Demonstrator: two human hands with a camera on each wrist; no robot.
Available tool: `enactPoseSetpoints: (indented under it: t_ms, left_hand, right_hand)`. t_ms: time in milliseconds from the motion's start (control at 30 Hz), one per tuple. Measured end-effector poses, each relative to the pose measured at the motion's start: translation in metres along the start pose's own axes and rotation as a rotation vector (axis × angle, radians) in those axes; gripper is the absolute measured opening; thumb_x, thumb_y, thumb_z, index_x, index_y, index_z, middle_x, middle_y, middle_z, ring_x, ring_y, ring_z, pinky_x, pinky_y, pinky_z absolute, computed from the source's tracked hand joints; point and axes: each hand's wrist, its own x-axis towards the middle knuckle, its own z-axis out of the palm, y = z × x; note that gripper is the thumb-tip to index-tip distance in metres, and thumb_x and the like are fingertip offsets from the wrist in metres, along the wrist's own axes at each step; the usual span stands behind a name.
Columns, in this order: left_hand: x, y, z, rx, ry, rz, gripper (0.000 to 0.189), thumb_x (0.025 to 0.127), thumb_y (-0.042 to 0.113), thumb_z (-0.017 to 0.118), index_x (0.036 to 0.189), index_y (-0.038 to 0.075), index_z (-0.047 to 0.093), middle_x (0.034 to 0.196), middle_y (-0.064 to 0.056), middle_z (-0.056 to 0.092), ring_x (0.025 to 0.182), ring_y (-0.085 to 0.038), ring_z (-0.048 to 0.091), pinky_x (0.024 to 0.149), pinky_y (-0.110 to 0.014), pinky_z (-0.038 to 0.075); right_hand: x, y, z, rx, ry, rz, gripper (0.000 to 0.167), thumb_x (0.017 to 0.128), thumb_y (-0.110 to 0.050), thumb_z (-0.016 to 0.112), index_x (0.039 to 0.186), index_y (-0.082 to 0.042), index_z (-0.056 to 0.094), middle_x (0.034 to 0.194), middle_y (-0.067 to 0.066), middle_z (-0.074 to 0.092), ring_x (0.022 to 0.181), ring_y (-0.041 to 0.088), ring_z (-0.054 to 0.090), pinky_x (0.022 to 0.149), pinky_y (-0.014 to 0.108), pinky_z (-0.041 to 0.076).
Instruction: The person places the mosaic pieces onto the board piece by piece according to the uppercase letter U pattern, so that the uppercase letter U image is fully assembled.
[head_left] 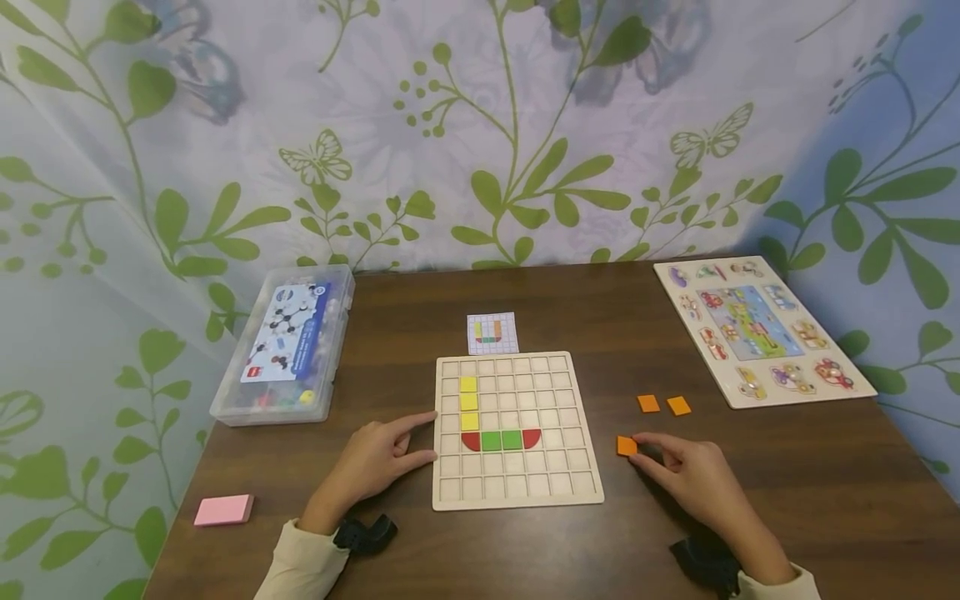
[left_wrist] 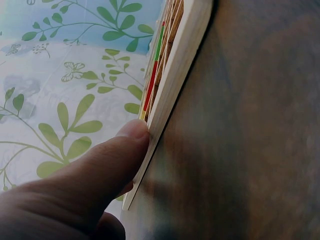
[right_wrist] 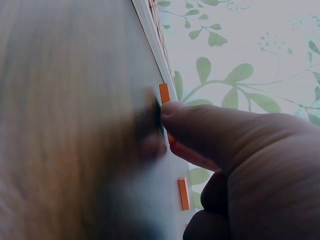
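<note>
A light wooden grid board (head_left: 558, 483) lies on the table in the middle of the head view. On it a column of yellow square tiles (head_left: 468, 401) stands above a row with two green tiles (head_left: 501, 440) between two red rounded pieces (head_left: 532, 437). My left hand (head_left: 366, 460) rests its thumb and forefinger against the board's left edge, the fingers spread apart. To the right of the board, my right hand (head_left: 697, 479) pinches an orange square tile (head_left: 624, 446) between thumb and forefinger, close over the tabletop. Two more orange tiles (head_left: 648, 403) lie just beyond that hand.
A small pattern card (head_left: 492, 348) lies behind the board. At the left are a clear plastic case (head_left: 341, 333) with a molecule label and a pink block (head_left: 223, 510). A wooden picture puzzle (head_left: 693, 329) is at the back right, near the patterned curtain (head_left: 420, 167).
</note>
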Motion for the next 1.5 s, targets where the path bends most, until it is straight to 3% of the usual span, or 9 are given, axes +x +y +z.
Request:
enactPoseSetpoints:
  t_ms: [367, 633, 1500]
  left_hand:
    - [0.001, 0.001, -0.001, 0.012, 0.007, 0.013, 0.056, 0.089, 0.045, 0.079, 0.139, 0.025, 0.065, 0.054, 0.016, 0.036, 0.047, 0.001, 0.028, 0.049, -0.021, 0.026]
    - [-0.002, 0.000, 0.001, 0.002, -0.007, 0.011, 0.056, 0.089, 0.047, 0.078, 0.139, 0.024, 0.065, 0.054, 0.017, 0.036, 0.046, 0.002, 0.028, 0.049, -0.021, 0.026]
    - [0.000, 0.000, -0.001, 0.005, 0.006, 0.015, 0.056, 0.089, 0.046, 0.079, 0.138, 0.024, 0.066, 0.054, 0.016, 0.035, 0.047, 0.001, 0.028, 0.049, -0.021, 0.026]
  right_hand:
    - [0.000, -0.005, -0.001, 0.008, 0.056, -0.054, 0.025, 0.083, -0.029, 0.087, 0.104, -0.017, 0.079, 0.058, -0.018, 0.030, 0.050, -0.001, 0.025, 0.049, 0.023, 0.025]
    - [0.001, -0.008, -0.004, 0.017, 0.011, -0.081, 0.026, 0.084, -0.030, 0.086, 0.106, -0.017, 0.079, 0.056, -0.020, 0.029, 0.049, -0.002, 0.024, 0.049, 0.023, 0.029]
    - [0.034, -0.037, -0.002, 0.033, -0.087, -0.164, 0.031, 0.086, -0.034, 0.084, 0.113, -0.018, 0.078, 0.055, -0.018, 0.029, 0.049, 0.000, 0.024, 0.049, 0.022, 0.025]
